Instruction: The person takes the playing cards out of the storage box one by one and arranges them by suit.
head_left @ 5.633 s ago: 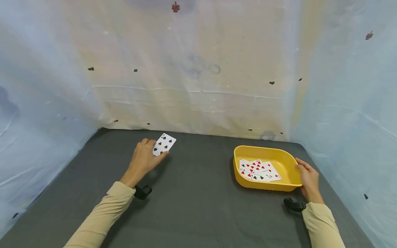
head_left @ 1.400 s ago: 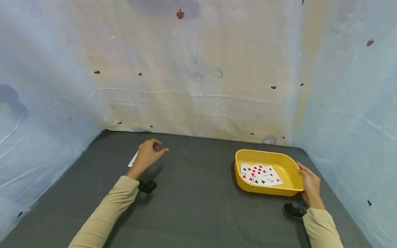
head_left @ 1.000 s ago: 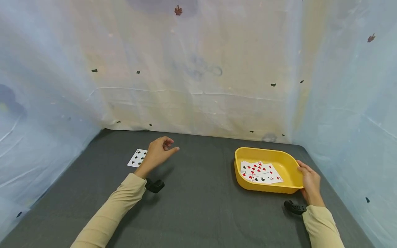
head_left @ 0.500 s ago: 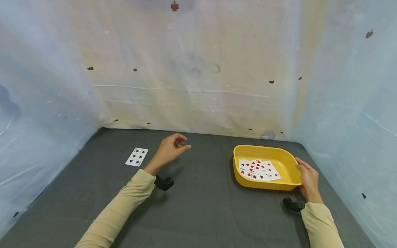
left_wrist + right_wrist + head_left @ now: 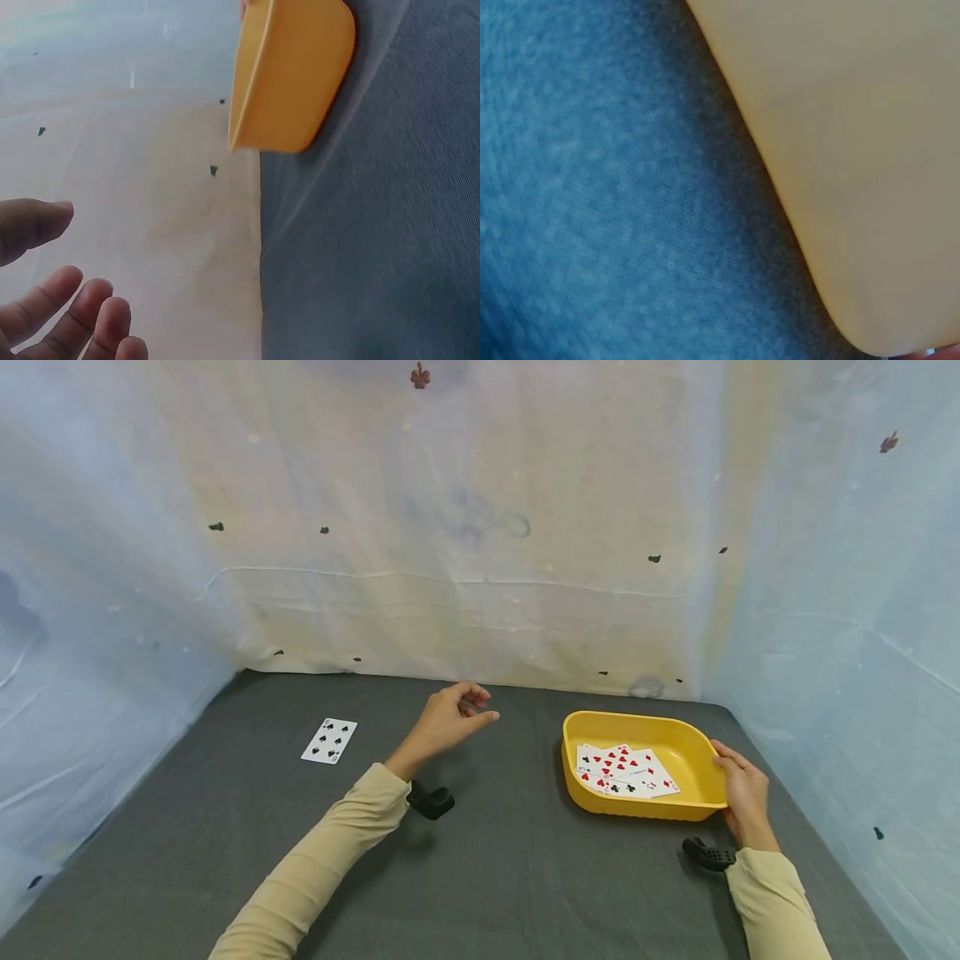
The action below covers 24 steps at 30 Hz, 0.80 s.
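Observation:
My left hand (image 5: 450,720) is over the middle of the table, its fingers loosely bent and nothing between them. In the left wrist view its fingers (image 5: 73,319) stand apart from the thumb, with the yellow plastic tub (image 5: 300,75) ahead. A white spades playing card (image 5: 330,741) lies face up on the table to the left of that hand. My right hand (image 5: 745,793) grips the right end of the tub (image 5: 637,807), its thumb over the rim. Several face-up cards (image 5: 626,772), hearts, clubs and diamonds, overlap inside the tub's left part.
A dark grey cloth covers the table (image 5: 517,877). Pale hanging sheets (image 5: 480,527) enclose the back and both sides. Each wrist wears a black strap-on device (image 5: 431,800). The right wrist view is filled by the tub's wall (image 5: 870,172) and the cloth.
Several seconds ago my left hand held the spades card; it now lies on the table at the left. That hand has since moved right, towards the tub. My right hand stays on the tub.

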Each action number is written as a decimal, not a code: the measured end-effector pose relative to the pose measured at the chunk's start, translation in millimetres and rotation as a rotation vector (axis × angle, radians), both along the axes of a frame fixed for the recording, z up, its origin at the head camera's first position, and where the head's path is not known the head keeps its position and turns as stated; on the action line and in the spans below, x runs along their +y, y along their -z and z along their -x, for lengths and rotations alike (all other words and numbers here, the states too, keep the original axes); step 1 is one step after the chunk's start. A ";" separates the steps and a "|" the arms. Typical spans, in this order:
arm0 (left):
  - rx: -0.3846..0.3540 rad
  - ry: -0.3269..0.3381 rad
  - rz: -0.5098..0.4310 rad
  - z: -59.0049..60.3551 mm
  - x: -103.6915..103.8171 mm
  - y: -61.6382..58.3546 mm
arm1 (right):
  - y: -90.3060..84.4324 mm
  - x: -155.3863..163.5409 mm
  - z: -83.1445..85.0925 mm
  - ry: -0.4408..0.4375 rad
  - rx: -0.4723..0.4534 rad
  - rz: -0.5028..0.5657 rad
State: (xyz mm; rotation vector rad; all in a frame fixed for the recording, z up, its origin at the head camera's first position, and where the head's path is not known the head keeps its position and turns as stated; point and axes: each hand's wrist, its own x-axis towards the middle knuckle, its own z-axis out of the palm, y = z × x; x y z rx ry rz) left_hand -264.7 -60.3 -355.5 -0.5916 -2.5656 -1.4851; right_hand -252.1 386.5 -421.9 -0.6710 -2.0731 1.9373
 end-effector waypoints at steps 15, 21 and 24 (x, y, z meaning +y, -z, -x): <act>-0.024 0.067 -0.040 5.1 36.7 -4.7 | -0.9 -2.5 -1.3 -0.008 -0.005 -0.074; -0.036 0.092 -0.061 7.8 51.9 -5.9 | -0.2 -2.4 -0.8 0.002 0.001 -0.075; -0.034 0.104 -0.057 8.1 59.9 -7.3 | 0.3 -2.4 -0.9 0.002 -0.001 -0.086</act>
